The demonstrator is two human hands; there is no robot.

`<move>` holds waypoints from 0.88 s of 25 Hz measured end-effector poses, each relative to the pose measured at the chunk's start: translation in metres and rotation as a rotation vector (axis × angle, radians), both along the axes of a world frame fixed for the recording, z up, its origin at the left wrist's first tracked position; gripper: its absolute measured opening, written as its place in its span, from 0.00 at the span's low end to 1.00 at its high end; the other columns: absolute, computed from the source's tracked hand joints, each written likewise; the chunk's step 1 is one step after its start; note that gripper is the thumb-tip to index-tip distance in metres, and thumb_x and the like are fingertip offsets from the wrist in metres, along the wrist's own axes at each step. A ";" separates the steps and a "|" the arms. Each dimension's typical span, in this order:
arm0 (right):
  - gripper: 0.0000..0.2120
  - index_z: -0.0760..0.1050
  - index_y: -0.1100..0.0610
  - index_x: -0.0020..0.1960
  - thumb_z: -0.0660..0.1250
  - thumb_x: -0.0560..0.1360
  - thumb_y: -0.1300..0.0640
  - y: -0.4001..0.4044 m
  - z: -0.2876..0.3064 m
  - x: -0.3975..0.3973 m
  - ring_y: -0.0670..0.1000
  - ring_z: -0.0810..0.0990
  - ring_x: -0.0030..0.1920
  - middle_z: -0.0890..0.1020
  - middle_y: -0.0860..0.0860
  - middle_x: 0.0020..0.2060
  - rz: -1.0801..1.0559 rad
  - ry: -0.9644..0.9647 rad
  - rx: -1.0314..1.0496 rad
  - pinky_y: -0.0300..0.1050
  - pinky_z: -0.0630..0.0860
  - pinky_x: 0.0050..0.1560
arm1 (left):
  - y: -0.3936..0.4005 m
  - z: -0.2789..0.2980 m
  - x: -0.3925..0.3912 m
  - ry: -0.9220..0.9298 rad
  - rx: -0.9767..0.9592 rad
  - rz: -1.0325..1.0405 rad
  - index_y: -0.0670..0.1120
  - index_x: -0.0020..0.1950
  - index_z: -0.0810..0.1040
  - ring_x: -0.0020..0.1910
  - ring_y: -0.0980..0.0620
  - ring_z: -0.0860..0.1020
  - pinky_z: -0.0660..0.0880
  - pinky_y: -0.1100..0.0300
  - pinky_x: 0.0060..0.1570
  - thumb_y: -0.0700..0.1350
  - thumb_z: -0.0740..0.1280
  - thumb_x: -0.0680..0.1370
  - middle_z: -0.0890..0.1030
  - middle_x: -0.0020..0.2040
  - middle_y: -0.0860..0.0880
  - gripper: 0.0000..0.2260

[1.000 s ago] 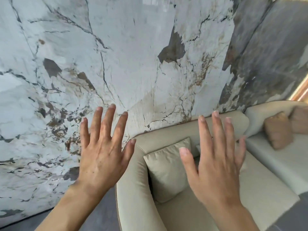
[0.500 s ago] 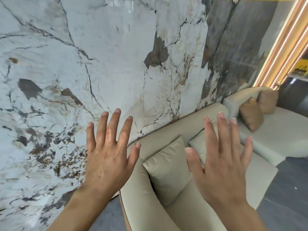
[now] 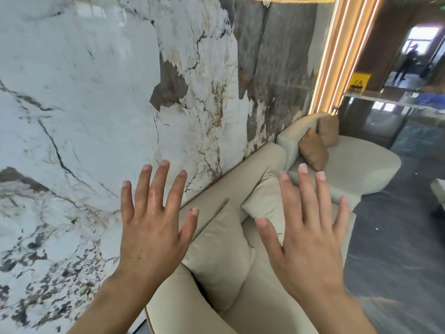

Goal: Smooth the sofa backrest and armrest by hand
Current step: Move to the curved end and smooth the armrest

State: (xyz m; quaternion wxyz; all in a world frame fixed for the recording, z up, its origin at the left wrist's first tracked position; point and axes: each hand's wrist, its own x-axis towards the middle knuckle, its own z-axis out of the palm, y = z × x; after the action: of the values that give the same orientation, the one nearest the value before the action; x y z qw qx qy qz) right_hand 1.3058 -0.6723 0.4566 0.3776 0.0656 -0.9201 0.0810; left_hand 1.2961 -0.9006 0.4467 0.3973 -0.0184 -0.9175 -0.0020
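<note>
1. Left hand (image 3: 151, 227) raised, back toward the camera, all fingers spread wide, holding nothing. It sits over the seam where the marble wall (image 3: 84, 104) meets the beige sofa (image 3: 252, 307); cannot tell if it touches either.
2. Right hand (image 3: 310, 239) raised the same way, fingers fanned wide, empty, above the sofa seat; contact cannot be told.
3. Sofa backrest (image 3: 243, 177) runs along the foot of the marble wall, from beside the left hand up toward the far end.
4. Armrest (image 3: 175, 307) is the rounded near end of the sofa, below the left wrist.
5. Two beige cushions lean on the backrest: near cushion (image 3: 221, 256) between the two hands, far cushion (image 3: 265, 196) just past it, partly behind the right hand's fingers.
6. Beyond the backrest's far end, a second sofa section (image 3: 361, 165) carries two brown pillows (image 3: 313, 150).
7. Lit vertical light strips (image 3: 337, 56) stand at the wall's end, past that section. Dark floor (image 3: 397, 261) lies on the sofa's open side.
</note>
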 end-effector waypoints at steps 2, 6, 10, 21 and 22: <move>0.33 0.56 0.52 0.78 0.50 0.79 0.37 -0.015 0.000 0.003 0.57 0.51 0.79 0.56 0.54 0.79 -0.069 0.019 0.010 0.65 0.46 0.74 | -0.012 0.000 -0.013 0.012 -0.005 -0.083 0.44 0.75 0.66 0.77 0.37 0.58 0.54 0.34 0.74 0.56 0.56 0.80 0.64 0.77 0.39 0.27; 0.32 0.55 0.52 0.79 0.49 0.80 0.37 -0.070 0.000 0.026 0.56 0.51 0.79 0.55 0.53 0.79 -0.236 0.020 0.011 0.66 0.48 0.74 | -0.058 0.000 -0.027 -0.011 -0.028 -0.236 0.44 0.75 0.66 0.77 0.36 0.58 0.53 0.34 0.74 0.57 0.54 0.80 0.63 0.77 0.39 0.27; 0.32 0.54 0.51 0.79 0.48 0.80 0.36 -0.116 0.000 0.061 0.57 0.52 0.79 0.57 0.54 0.79 -0.393 0.007 0.025 0.67 0.50 0.74 | -0.093 0.003 -0.026 -0.061 -0.015 -0.393 0.44 0.76 0.65 0.77 0.37 0.57 0.48 0.37 0.74 0.57 0.54 0.79 0.61 0.77 0.39 0.28; 0.32 0.54 0.51 0.79 0.49 0.80 0.36 -0.124 -0.005 0.163 0.57 0.52 0.79 0.56 0.54 0.79 -0.625 0.036 0.035 0.66 0.49 0.74 | -0.068 -0.004 0.043 -0.083 0.017 -0.677 0.43 0.75 0.66 0.77 0.36 0.58 0.51 0.37 0.74 0.55 0.56 0.78 0.63 0.77 0.38 0.28; 0.32 0.53 0.51 0.79 0.49 0.80 0.36 -0.122 -0.010 0.172 0.57 0.52 0.79 0.56 0.54 0.79 -0.633 0.031 0.027 0.66 0.49 0.74 | -0.068 -0.007 0.053 -0.091 0.005 -0.680 0.43 0.75 0.65 0.77 0.37 0.57 0.50 0.37 0.74 0.55 0.56 0.78 0.62 0.78 0.39 0.28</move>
State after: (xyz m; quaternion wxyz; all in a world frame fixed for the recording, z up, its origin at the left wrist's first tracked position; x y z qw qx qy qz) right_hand 1.4778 -0.7946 0.4471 0.3969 -0.2177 -0.8900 -0.0538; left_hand 1.3493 -0.9687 0.4393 0.3327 -0.3219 -0.8757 -0.1375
